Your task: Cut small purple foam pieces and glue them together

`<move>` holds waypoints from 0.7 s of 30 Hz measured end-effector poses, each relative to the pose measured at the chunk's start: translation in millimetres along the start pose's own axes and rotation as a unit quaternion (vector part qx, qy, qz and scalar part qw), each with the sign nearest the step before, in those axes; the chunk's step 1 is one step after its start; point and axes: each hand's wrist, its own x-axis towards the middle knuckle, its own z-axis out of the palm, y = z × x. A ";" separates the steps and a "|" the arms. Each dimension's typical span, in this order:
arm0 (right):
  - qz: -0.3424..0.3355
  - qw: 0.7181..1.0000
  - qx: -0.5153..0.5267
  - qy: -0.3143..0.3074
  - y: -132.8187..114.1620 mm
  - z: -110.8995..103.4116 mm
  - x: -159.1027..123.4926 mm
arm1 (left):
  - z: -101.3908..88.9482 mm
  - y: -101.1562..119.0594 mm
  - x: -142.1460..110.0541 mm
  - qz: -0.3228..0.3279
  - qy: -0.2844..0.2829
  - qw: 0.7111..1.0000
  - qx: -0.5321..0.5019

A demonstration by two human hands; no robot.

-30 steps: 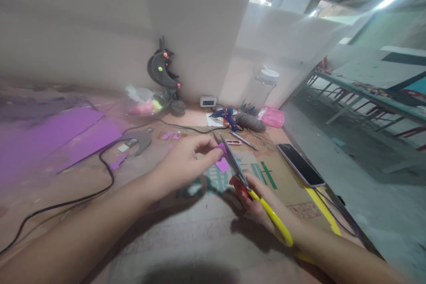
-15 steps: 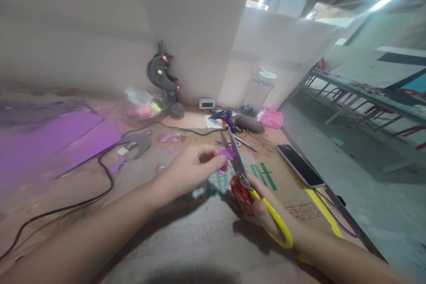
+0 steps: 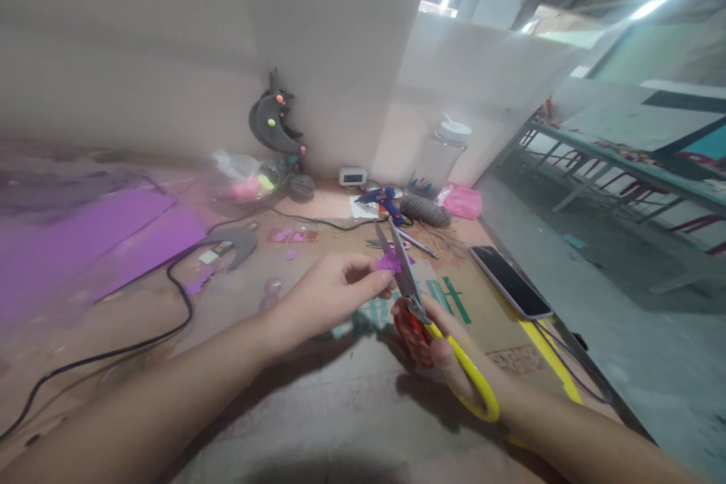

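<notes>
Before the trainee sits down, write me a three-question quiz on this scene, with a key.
1. Which hand holds the scissors?
2. True or false: the scissors' blades are closed.
3. Beside the blue glue gun lies: (a) a phone, (b) grey yarn, (c) purple sheets.

Key:
1. The right hand.
2. False; they stand apart, near the purple piece in the left hand.
3. b.
</notes>
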 end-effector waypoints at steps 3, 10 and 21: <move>0.003 1.000 -0.011 0.008 -1.1 0.8 -0.9 | 0.2 -0.9 0.2 0.001 -0.004 1.000 0.001; 0.015 0.998 -0.053 0.014 -16.6 1.0 -1.7 | -0.8 -0.2 -0.2 -0.004 0.004 1.000 0.020; 0.029 0.995 -0.090 0.021 -20.8 0.8 1.4 | -3.9 7.6 -0.8 0.027 0.032 0.996 0.083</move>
